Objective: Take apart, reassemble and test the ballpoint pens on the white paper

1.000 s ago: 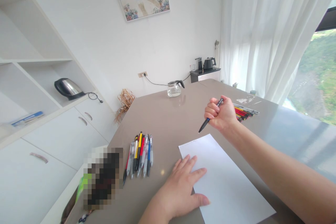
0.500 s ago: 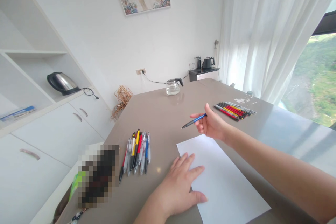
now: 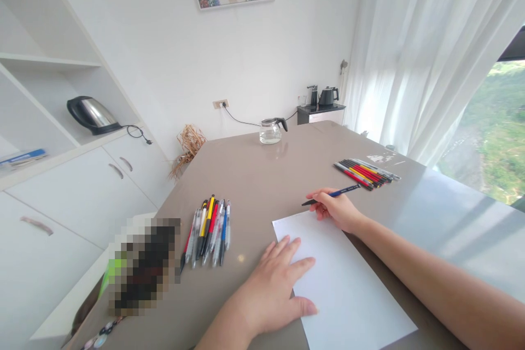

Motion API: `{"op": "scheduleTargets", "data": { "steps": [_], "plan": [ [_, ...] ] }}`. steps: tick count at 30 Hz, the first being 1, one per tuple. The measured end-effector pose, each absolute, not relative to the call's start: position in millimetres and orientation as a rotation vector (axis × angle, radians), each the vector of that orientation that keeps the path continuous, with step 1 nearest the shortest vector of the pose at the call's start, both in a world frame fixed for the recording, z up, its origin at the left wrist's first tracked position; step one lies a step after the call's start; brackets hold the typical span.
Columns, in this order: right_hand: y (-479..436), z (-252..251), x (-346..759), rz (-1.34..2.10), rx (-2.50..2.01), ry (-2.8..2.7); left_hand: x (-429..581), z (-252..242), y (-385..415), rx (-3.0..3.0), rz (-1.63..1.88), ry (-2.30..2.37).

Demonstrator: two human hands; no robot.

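My right hand is closed round a blue pen in a writing grip. Its dark tip points left, just above the far edge of a white sheet of paper on the brown table. Fingers spread, my left hand lies flat on the sheet's near left edge. Several pens in black, yellow, red, blue and clear lie side by side left of the paper. A second row of pens lies beyond my right hand.
A glass coffee pot stands at the table's far end. A blurred dark object sits at the table's left edge. White cabinets with a steel kettle line the left wall. Curtains and a window are at the right.
My right hand turned the pen from a fist grip into a writing grip and came down to the sheet's far edge. My left hand stayed flat on the paper.
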State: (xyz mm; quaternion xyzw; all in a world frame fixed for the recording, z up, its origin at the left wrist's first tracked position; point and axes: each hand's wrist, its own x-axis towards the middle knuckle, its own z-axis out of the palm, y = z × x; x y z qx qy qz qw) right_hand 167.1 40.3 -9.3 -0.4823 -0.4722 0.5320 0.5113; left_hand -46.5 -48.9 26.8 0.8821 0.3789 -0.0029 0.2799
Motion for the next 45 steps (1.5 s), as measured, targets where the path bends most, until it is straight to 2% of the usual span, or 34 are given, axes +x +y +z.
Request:
{"op": "scheduleTargets", "data": {
  "steps": [5, 10, 45],
  "plan": [
    [37.1, -11.2, 164.1, 0.997, -1.334, -1.445, -46.3, 26.7, -49.2, 2.367, -0.008, 1.018],
    [37.3, -13.6, 160.4, 0.832, -1.396, -1.517, -46.6, 26.5, -48.8, 2.368, -0.016, 1.013],
    [37.9, -16.4, 157.4, 0.742, -1.455, -1.628, -45.3, 28.1, -49.4, 2.390, -0.056, 1.030]
  ]
}}
